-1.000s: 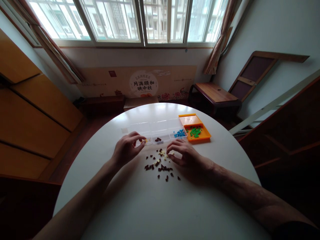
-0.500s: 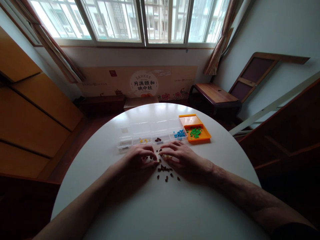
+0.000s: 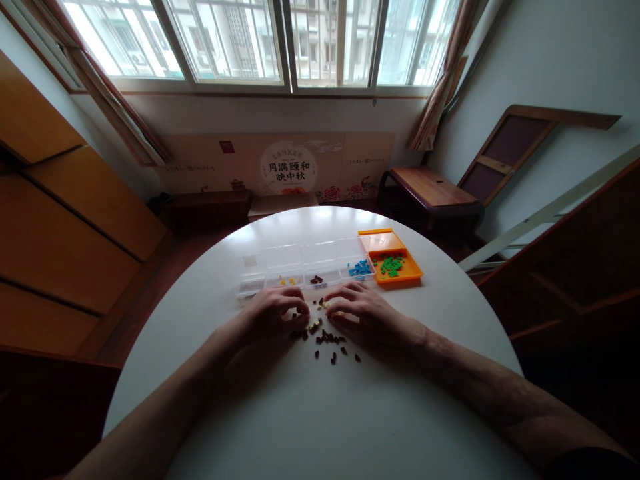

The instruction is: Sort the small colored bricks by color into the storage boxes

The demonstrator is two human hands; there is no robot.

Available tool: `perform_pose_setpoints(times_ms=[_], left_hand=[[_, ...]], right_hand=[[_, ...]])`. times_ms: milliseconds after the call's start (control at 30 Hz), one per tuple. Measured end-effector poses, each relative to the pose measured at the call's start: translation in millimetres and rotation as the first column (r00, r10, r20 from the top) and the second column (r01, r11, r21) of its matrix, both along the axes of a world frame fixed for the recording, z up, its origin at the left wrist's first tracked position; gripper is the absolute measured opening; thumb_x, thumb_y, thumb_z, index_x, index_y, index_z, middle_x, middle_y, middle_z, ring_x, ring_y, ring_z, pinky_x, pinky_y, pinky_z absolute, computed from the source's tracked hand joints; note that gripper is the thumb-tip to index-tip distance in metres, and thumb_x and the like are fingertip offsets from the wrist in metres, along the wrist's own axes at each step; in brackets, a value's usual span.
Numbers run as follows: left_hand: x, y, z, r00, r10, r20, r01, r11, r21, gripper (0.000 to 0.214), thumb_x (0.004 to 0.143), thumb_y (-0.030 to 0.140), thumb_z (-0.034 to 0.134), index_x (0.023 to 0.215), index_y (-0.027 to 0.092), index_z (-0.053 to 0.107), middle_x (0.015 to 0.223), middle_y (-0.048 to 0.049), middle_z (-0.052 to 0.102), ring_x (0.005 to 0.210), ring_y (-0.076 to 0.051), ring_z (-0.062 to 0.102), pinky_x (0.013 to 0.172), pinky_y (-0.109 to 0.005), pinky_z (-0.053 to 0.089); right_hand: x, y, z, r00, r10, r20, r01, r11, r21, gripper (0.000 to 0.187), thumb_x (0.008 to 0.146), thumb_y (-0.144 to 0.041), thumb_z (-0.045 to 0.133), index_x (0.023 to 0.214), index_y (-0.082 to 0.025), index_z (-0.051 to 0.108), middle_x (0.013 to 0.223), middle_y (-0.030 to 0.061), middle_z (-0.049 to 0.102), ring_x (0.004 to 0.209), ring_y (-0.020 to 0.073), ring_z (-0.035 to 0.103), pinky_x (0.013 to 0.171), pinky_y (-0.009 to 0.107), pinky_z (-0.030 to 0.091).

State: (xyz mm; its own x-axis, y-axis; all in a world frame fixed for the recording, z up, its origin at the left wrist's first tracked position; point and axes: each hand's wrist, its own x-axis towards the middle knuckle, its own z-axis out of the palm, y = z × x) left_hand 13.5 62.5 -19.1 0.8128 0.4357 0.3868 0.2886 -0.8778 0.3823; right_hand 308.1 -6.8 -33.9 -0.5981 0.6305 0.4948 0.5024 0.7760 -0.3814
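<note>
Small dark brown pieces (image 3: 327,337) lie loose on the white table between my hands, with a few yellowish pieces (image 3: 316,325) among them. My left hand (image 3: 274,309) is at the left of this pile, its fingers bent and their tips drawn together; whatever may be between them is too small to see. Over the right side rests my right hand (image 3: 364,312), fingers apart and slightly curved, tips near pale yellow bits. Just beyond stands a clear compartment box (image 3: 327,252), its lid open, with yellow, dark brown and blue pieces in separate compartments.
An orange box (image 3: 413,272) holding green pieces (image 3: 391,266) stands open to the right of the clear one. The round white table (image 3: 320,413) fills the foreground. A wooden stool (image 3: 433,185) is by the far wall, under the window side.
My left hand has drawn back slightly and its fingertips have come together, uncovering more brown and yellowish pieces. My right hand has barely shifted.
</note>
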Motion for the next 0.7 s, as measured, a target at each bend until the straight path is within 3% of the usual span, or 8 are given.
perform_pose_setpoints(times_ms=[333,433,533,700], left_hand=[[1,5,-7.2,0.993,0.051,0.106,-0.05,0.999,-0.012,0.012,0.109,0.025,0.064,0.102,0.021,0.074,0.096,-0.0046,0.079,0.083,-0.015,0.075,0.078,-0.025,0.057],[3,5,-9.0,0.982,0.128,0.136,-0.137,0.989,0.063,0.01,0.109,0.025,0.065,0.105,0.023,0.074,0.098,-0.0032,0.081,0.086,-0.016,0.077,0.08,-0.026,0.057],[8,3,-9.8,0.96,0.206,0.19,-0.233,0.963,0.134,0.01,0.108,0.029,0.068,0.106,0.023,0.076,0.095,-0.0011,0.083,0.074,-0.014,0.074,0.077,-0.027,0.057],[18,1,-10.6,0.88,0.39,0.271,-0.444,0.878,0.179,0.014,0.107,0.034,0.071,0.107,0.023,0.08,0.085,-0.0002,0.081,0.067,-0.015,0.072,0.073,-0.028,0.055]], right_hand=[[-3,-1,-0.5,0.999,0.021,-0.036,-0.022,0.999,-0.028,0.012,0.101,-0.014,0.072,0.105,-0.025,0.07,0.127,0.0037,0.079,0.113,0.0213,0.069,0.108,0.041,0.053],[-3,0,-1.2,0.998,0.026,-0.051,-0.028,0.999,-0.026,0.012,0.102,-0.013,0.071,0.102,-0.025,0.069,0.121,0.0028,0.08,0.109,0.0206,0.069,0.106,0.04,0.053],[-3,0,-0.8,0.997,0.029,-0.07,-0.03,0.999,-0.013,0.01,0.103,-0.015,0.071,0.101,-0.025,0.069,0.117,0.0026,0.081,0.107,0.021,0.069,0.104,0.04,0.054],[-4,0,0.6,0.993,0.0,-0.12,0.003,1.0,0.022,0.006,0.108,-0.02,0.066,0.105,-0.025,0.07,0.107,0.0037,0.082,0.1,0.0217,0.07,0.101,0.04,0.055]])
